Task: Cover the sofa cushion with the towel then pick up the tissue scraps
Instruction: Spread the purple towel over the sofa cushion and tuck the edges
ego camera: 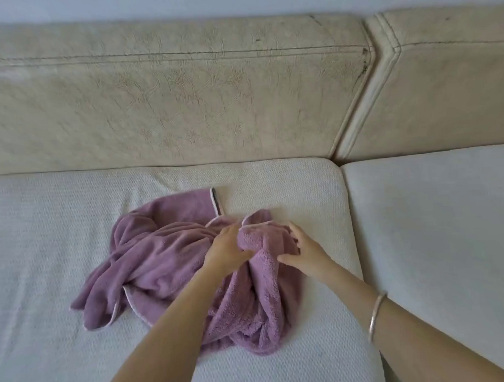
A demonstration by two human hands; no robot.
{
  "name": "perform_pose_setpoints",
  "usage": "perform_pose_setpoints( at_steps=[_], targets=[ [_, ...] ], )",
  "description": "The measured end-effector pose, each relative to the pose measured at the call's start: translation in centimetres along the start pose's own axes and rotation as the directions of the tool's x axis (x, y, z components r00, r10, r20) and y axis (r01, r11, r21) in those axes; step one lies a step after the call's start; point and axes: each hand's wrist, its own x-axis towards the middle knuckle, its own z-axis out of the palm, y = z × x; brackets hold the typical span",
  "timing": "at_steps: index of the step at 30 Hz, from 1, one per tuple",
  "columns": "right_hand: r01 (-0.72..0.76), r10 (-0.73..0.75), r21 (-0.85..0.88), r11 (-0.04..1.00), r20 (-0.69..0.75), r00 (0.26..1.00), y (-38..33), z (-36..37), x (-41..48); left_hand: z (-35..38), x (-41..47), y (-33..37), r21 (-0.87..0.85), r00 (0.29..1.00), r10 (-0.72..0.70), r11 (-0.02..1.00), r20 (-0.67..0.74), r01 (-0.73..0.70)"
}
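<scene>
The purple towel (167,259) lies crumpled at lower centre on the pale sofa cushion (46,226); the left hand (227,247) is clenched on a raised fold, and the right hand (305,250) grips the same fold from the right. It looks soft, limp and light, likely to sag and bunch; the pale-piped hem (218,205) near two corners seems the best hold for spreading.

towel (161,259) on cushion (46,226), backrest (170,108) behind
</scene>
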Motion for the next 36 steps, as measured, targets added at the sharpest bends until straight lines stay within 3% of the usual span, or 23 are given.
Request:
perform_pose_setpoints(
  at_steps=[5, 8, 12, 17, 21, 27, 36],
  targets=[
    [0.109, -0.112, -0.27, 0.957, 0.004, 0.994, 3.0, 2.5, 4.7, 3.1, 4.3, -2.4, 0.312, 0.999, 0.022, 0.95, 0.027, -0.03],
    [0.136, -0.145, -0.4, 0.906, 0.009, 0.989, 3.5, 3.7, 6.5, 3.8, 5.5, -2.2, 0.395, 1.0, 0.026, 0.918, -0.012, -0.019],
    [0.087, -0.165, -0.539, 0.838, -0.099, 0.981, 3.9, 4.6, 7.0, 4.0, 5.2, -2.1, 0.43, 0.996, 0.085, 0.899, 0.007, -0.079],
    [-0.031, -0.046, -0.481, 0.876, -0.149, 0.988, 3.9, 3.4, 5.3, 3.5, 5.1, -1.2, 0.552, 0.997, 0.01, 0.833, 0.07, -0.047],
    [-0.062, -0.037, -0.458, 0.887, -0.204, 0.978, 4.5, 0.7, 3.3, 4.2, 4.6, 2.2, 0.639, 0.999, -0.005, 0.769, -0.05, 0.036],
    [-0.054, -0.054, -0.446, 0.893, -0.226, 0.973, 7.9, -4.8, -1.2, 8.1, 3.7, 9.3, 0.495, 0.992, 0.09, 0.868, -0.091, -0.033],
    [-0.107, -0.002, -0.294, 0.95, -0.348, 0.937, 16.3, -16.2, -9.3, 17.7, 1.5, 24.4, 0.388, 0.955, 0.253, 0.904, -0.153, -0.177]
  ],
)
